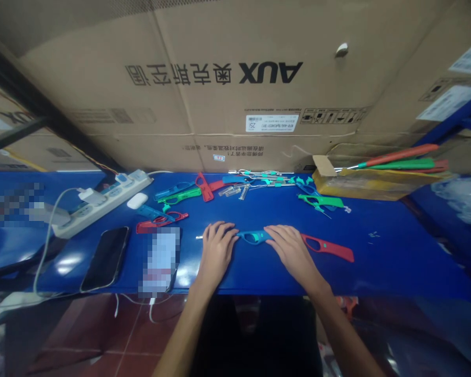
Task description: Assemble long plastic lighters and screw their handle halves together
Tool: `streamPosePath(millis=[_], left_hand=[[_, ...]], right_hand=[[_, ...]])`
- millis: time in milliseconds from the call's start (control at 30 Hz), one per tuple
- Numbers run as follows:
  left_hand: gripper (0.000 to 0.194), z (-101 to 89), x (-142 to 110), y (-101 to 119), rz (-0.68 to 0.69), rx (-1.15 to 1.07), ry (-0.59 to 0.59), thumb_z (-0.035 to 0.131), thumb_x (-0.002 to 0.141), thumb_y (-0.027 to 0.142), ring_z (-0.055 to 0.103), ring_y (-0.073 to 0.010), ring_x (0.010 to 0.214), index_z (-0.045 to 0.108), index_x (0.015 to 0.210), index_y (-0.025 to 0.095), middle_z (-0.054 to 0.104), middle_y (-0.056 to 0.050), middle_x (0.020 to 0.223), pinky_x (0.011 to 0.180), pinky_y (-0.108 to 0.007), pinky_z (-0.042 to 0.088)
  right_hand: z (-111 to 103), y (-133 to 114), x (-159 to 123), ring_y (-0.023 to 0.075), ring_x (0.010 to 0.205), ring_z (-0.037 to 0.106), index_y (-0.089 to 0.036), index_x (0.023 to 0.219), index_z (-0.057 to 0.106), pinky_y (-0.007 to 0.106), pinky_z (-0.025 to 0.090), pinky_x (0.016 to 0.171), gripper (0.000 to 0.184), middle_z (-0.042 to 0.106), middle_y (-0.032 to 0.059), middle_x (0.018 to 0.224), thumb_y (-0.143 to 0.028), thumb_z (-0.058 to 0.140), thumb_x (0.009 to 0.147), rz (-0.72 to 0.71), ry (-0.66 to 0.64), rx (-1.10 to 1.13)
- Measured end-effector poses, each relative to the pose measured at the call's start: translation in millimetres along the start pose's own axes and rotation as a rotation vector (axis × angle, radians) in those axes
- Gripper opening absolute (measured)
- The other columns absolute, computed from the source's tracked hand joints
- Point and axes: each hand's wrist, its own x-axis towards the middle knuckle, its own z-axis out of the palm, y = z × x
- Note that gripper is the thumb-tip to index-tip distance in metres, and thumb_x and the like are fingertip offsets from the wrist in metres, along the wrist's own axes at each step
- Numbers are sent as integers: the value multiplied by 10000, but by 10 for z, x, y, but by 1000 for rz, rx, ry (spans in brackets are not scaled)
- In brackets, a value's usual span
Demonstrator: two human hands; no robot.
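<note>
The blue lighter (pixel 255 237) lies long-axis sideways between the left hand (pixel 219 246), which seems closed over its metal rod (pixel 199 238), and the right hand (pixel 290 248), gripping its body.

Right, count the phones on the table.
2: a dark phone on the left, and a lit phone between it and the left hand. Blurring at far left may hide more.
</note>
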Motion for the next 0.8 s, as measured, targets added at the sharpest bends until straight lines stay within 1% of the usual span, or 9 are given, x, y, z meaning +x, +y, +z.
streamPosePath(millis=[167,300,400,500,667,733,800], left_hand=[[213,-17,10,15,-1,12,4,504,1019,230,543,-276,1203,705,1087,220,693,-83,1211,1089,-547,363],[205,-25,22,14,-14,24,13,525,1007,237,563,-281,1174,728,1034,235,699,-78,1199,1062,-543,380],[208,-18,33,0,-7,29,17,535,1000,243,582,-285,1149,741,1024,250,713,-75,1190,1045,-541,394],[211,-2,32,-13,2,51,12,538,995,228,595,-291,1140,745,1020,260,729,-60,1177,1041,-550,395],[210,18,-23,-19,30,59,38,529,992,197,612,-284,1123,722,1056,247,728,-60,1188,1020,-523,413],[196,13,-46,-13,59,66,55,529,991,191,623,-283,1099,705,1064,239,734,-55,1170,1031,-531,392],[174,-8,-55,2,69,67,68,527,991,185,626,-281,1094,687,1047,228,739,-49,1157,1059,-543,354]], right_hand=[[-23,0,10,245,1176,624,-183,1300,651,426,447,1007,334,715,69,1273,-301,479,1039,15,17,25],[-68,-3,31,245,1170,623,-228,1290,669,434,453,992,319,722,51,1264,-304,495,1035,46,-18,44],[-90,-12,49,252,1127,618,-254,1276,682,442,465,943,308,730,53,1246,-315,520,1022,86,-48,30],[-85,-21,55,251,1098,609,-263,1252,690,449,450,937,292,733,55,1232,-319,517,1023,104,-68,33],[1,-27,6,246,1102,601,-250,1263,664,428,431,927,293,718,66,1229,-300,486,1037,79,-45,8],[28,-45,-15,255,1102,597,-229,1268,651,433,420,931,291,714,77,1216,-282,489,1032,45,-26,-35],[23,-83,-24,270,1103,590,-204,1265,637,450,400,955,290,704,91,1209,-276,515,1012,15,-33,-67]])
